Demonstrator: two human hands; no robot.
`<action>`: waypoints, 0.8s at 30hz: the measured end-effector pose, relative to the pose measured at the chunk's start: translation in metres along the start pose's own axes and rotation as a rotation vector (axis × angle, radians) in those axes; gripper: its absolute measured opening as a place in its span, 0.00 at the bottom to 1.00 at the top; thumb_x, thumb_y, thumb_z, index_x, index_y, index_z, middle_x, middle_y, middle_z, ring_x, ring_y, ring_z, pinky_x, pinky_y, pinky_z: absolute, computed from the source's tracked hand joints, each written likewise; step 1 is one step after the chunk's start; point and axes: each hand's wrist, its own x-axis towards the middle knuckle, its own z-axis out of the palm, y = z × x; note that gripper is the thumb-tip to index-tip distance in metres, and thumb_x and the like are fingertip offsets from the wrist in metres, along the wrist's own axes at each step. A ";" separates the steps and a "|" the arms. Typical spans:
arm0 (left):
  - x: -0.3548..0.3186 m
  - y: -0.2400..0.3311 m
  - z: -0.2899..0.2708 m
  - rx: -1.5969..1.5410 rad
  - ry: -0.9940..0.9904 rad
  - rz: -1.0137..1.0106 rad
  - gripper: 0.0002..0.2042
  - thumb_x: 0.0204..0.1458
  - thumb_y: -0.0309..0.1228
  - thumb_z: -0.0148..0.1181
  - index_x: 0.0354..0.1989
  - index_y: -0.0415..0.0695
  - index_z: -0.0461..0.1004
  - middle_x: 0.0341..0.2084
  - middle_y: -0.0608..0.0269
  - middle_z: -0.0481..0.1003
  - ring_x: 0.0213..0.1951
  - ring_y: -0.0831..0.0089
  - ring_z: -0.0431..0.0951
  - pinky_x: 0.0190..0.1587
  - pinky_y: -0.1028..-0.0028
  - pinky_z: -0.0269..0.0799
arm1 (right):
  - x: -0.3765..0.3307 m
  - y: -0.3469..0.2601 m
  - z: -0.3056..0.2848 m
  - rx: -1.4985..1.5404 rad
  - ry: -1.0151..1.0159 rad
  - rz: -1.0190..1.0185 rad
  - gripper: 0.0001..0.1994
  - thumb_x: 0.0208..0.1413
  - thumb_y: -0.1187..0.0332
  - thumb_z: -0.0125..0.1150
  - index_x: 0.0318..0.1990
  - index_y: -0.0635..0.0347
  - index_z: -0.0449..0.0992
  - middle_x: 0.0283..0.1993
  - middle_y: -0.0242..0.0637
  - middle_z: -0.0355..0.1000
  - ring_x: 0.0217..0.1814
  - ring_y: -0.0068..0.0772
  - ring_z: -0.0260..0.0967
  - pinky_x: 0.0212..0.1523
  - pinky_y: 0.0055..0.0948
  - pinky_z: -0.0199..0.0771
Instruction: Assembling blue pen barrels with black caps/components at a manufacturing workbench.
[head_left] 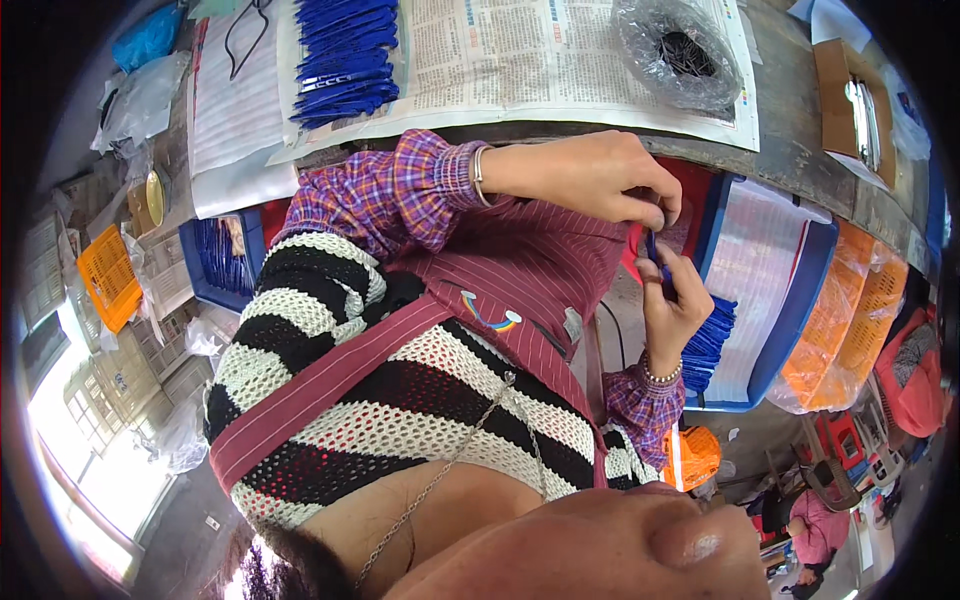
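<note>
My left hand (612, 178) reaches over from the left, a silver bangle at its wrist, its fingertips pinched together. Just below it, my right hand (675, 305) with a beaded bracelet is closed in a pinch too. Between them they hold a small dark blue strip (651, 243), its exact kind too small to tell. A bit of bright red (633, 243) shows beside it, partly hidden by the fingers. Close to my right hand, several blue flat pieces (712, 345) lie stacked in a blue tray (762, 350).
On the newspaper-covered table (800, 130) lie a row of blue pieces (345, 55) and a clear plastic bag (680, 50) of thin dark things. A cardboard box (850, 110) stands farther right. Orange crates (840, 300) are beyond the tray. Another person (820, 525) sits at far right.
</note>
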 end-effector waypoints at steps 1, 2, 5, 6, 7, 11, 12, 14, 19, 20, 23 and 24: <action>0.002 0.004 -0.002 0.002 -0.019 0.013 0.08 0.49 0.29 0.59 0.37 0.40 0.76 0.25 0.58 0.77 0.26 0.63 0.76 0.30 0.69 0.69 | -0.001 0.001 -0.001 0.028 0.008 0.044 0.11 0.45 0.78 0.67 0.38 0.65 0.79 0.24 0.37 0.71 0.23 0.21 0.66 0.24 0.20 0.62; 0.003 0.010 -0.005 -0.008 0.003 -0.003 0.08 0.49 0.29 0.59 0.37 0.40 0.77 0.26 0.57 0.77 0.27 0.64 0.77 0.31 0.70 0.70 | -0.003 0.003 -0.001 0.023 0.033 0.052 0.11 0.45 0.78 0.67 0.38 0.65 0.79 0.24 0.37 0.71 0.23 0.21 0.66 0.24 0.20 0.62; 0.008 0.012 -0.015 0.022 0.116 0.048 0.09 0.49 0.24 0.59 0.39 0.39 0.77 0.32 0.57 0.78 0.33 0.69 0.79 0.38 0.75 0.72 | 0.002 0.000 -0.008 0.454 0.004 0.372 0.06 0.56 0.74 0.56 0.37 0.68 0.77 0.24 0.29 0.69 0.26 0.18 0.64 0.28 0.18 0.62; 0.011 0.014 -0.022 0.039 0.132 0.047 0.09 0.49 0.24 0.59 0.39 0.38 0.77 0.33 0.58 0.79 0.35 0.70 0.79 0.38 0.74 0.73 | 0.002 -0.001 -0.011 0.627 0.060 0.431 0.09 0.61 0.71 0.50 0.36 0.67 0.75 0.25 0.29 0.68 0.27 0.19 0.63 0.31 0.19 0.62; 0.013 0.021 -0.029 0.076 0.150 -0.053 0.09 0.50 0.23 0.60 0.40 0.38 0.77 0.35 0.60 0.79 0.36 0.72 0.78 0.38 0.74 0.73 | 0.002 0.009 -0.014 0.796 0.107 0.434 0.10 0.63 0.68 0.49 0.35 0.66 0.72 0.23 0.30 0.65 0.28 0.21 0.63 0.32 0.21 0.62; 0.032 0.026 -0.059 0.372 0.332 0.087 0.08 0.50 0.24 0.61 0.39 0.40 0.78 0.34 0.63 0.79 0.35 0.75 0.78 0.38 0.78 0.73 | -0.001 0.038 -0.025 0.980 0.287 0.341 0.12 0.65 0.63 0.50 0.38 0.65 0.69 0.23 0.29 0.61 0.26 0.24 0.61 0.31 0.23 0.61; 0.042 0.034 -0.062 0.378 0.369 0.011 0.08 0.48 0.22 0.60 0.38 0.40 0.78 0.31 0.60 0.78 0.31 0.72 0.78 0.35 0.76 0.72 | -0.006 0.047 -0.033 0.997 0.265 0.310 0.12 0.64 0.62 0.50 0.37 0.64 0.69 0.24 0.28 0.62 0.26 0.20 0.60 0.30 0.21 0.61; 0.053 0.028 -0.073 0.493 0.363 -0.127 0.07 0.47 0.21 0.59 0.35 0.39 0.79 0.29 0.55 0.77 0.27 0.66 0.77 0.32 0.73 0.72 | -0.023 0.068 -0.052 0.706 0.355 0.434 0.07 0.61 0.66 0.56 0.39 0.61 0.73 0.27 0.25 0.66 0.26 0.13 0.59 0.28 0.16 0.58; 0.058 -0.029 -0.080 0.670 0.384 0.014 0.09 0.43 0.21 0.57 0.34 0.38 0.78 0.31 0.51 0.76 0.34 0.55 0.76 0.39 0.65 0.72 | -0.043 0.112 -0.084 -0.007 0.278 0.381 0.06 0.49 0.74 0.65 0.36 0.64 0.78 0.32 0.33 0.76 0.35 0.23 0.72 0.38 0.22 0.69; 0.055 -0.037 -0.080 0.765 0.370 0.110 0.10 0.42 0.20 0.56 0.34 0.37 0.78 0.31 0.49 0.75 0.37 0.52 0.75 0.41 0.63 0.71 | -0.046 0.118 -0.085 -0.125 0.202 0.321 0.08 0.47 0.74 0.65 0.36 0.63 0.78 0.33 0.37 0.76 0.36 0.28 0.73 0.39 0.23 0.70; 0.060 -0.029 -0.077 0.728 0.347 0.079 0.10 0.39 0.20 0.55 0.33 0.37 0.77 0.31 0.49 0.75 0.38 0.50 0.74 0.43 0.62 0.70 | -0.057 0.139 -0.085 -0.266 0.085 0.268 0.14 0.42 0.74 0.67 0.40 0.59 0.79 0.39 0.42 0.77 0.41 0.43 0.75 0.43 0.30 0.72; 0.060 -0.028 -0.077 0.734 0.345 0.081 0.10 0.39 0.20 0.55 0.32 0.37 0.77 0.31 0.49 0.75 0.38 0.50 0.74 0.42 0.62 0.70 | -0.057 0.141 -0.083 -0.366 -0.027 0.356 0.15 0.42 0.73 0.67 0.42 0.57 0.78 0.41 0.41 0.77 0.43 0.43 0.75 0.44 0.31 0.73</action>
